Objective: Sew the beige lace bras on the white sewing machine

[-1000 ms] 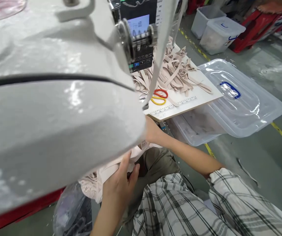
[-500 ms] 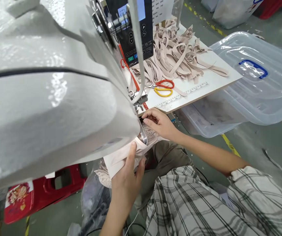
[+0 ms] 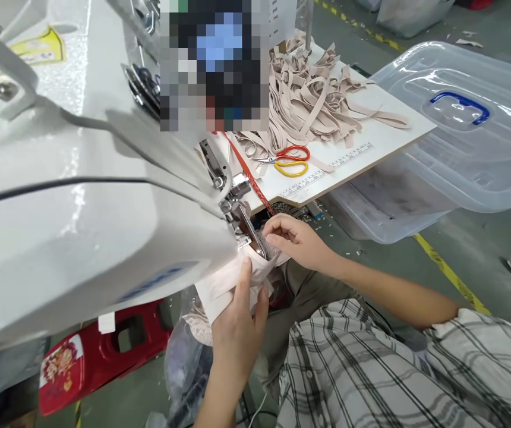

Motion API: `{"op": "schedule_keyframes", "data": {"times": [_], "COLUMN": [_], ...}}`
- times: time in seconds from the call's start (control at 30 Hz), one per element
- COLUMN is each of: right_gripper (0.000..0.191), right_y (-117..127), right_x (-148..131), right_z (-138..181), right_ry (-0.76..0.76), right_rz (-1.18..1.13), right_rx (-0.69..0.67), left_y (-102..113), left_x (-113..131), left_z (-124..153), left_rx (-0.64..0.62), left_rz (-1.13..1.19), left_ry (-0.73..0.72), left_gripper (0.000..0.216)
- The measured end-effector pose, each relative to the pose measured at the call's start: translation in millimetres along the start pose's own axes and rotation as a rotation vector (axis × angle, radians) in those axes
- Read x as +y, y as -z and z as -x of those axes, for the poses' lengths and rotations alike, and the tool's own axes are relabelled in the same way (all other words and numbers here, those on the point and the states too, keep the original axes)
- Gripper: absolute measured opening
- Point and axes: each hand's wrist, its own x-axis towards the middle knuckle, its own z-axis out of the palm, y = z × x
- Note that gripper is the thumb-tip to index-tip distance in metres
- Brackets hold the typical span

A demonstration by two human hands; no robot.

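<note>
- fabric, pale pink with lacy parts [image 3: 220,289], lies at the tip of the slim shiny metal arm [image 3: 258,239] below the glossy white sewing machine [image 3: 72,238].
- my left grip [image 3: 237,324] rests on that fabric, forefinger stretched toward the metal arm and thumb spread apart from it; the other fingers are mostly hidden, so i cannot tell whether they hold any cloth.
- my right grip [image 3: 300,241] is narrow, fingers curled and thumb close to the forefinger, beside the arm at the fabric's far side; i cannot tell whether cloth is pinched there.
- beyond, on the white bench [image 3: 391,135], lie red-and-yellow-handled metal scissors [image 3: 291,160], near a tangled heap of beige fabric strips [image 3: 311,101].
- past the bench's edge is a clear lidded plastic box [image 3: 456,160] with a blue handle.
</note>
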Motion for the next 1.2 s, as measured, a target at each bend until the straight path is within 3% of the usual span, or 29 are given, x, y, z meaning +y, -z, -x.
{"op": "schedule_keyframes", "data": {"times": [0.1, 0.3, 0.5, 0.6, 0.7, 0.77, 0.83, 0.9, 0.93, 1.0, 1.07, 1.13, 1.2], "right_gripper": [0.012, 0.021, 0.028, 0.026, 0.019, 0.021, 0.024, 0.022, 0.021, 0.021, 0.023, 0.024, 0.022], "right_y": [-1.2, -5.9, -11.4, -11.7, -8.1, -2.6, 5.0, 13.2, 17.1, 23.8, 28.8, 32.1, 34.1], "right_x": [-2.6, -4.8, -14.8, -15.7, -10.6, -7.0, -5.1, -5.1, -5.6, -7.5, -10.5, -15.0, -20.4], "right_z": [5.2, 12.6, 16.4, 25.4, 39.3, 48.2, 54.8, 58.9, 60.0, 60.8, 60.7, 60.3, 60.4], "right_ry": [0.006, -0.021, -0.048, -0.051, -0.13, -0.189, -0.23, -0.233, -0.223, -0.189, -0.148, -0.097, -0.02], "right_rz": [-0.01, -0.029, -0.002, 0.055, -0.093, -0.215, -0.238, -0.181, -0.139, -0.041, 0.051, 0.129, 0.198], "right_rx": [-0.033, -0.026, 0.001, -0.014, -0.057, -0.069, -0.071, -0.08, -0.096, -0.145, -0.206, -0.285, -0.373], "left_y": [-3.5, -14.4, -11.5, -24.9, -47.0, -57.1, -59.0, -52.7, -47.2, -34.3, -22.1, -13.4, -9.3], "left_x": [1.1, -1.9, 1.2, 16.7, 36.7, 45.8, 48.2, 44.5, 41.2, 33.8, 27.6, 23.8, 22.0], "left_z": [2.5, 7.2, 11.0, 22.7, 39.9, 49.9, 55.2, 54.5, 52.1, 44.4, 34.4, 23.4, 12.6], "left_rx": [-0.004, 0.148, 0.002, 0.043, 0.092, 0.001, -0.17, -0.303, -0.309, -0.2, 0.001, 0.128, 0.123], "left_rz": [0.012, 0.043, 0.05, 0.037, 0.069, 0.182, 0.378, 0.565, 0.62, 0.634, 0.57, 0.521, 0.506], "left_ry": [0.026, 0.025, 0.108, 0.04, -0.106, -0.129, -0.079, -0.022, -0.027, -0.069, -0.143, -0.232, -0.345], "left_gripper": [0.057, 0.08, 0.089, 0.087, 0.087, 0.09, 0.089, 0.077, 0.066, 0.04, 0.023, 0.029, 0.049]}}
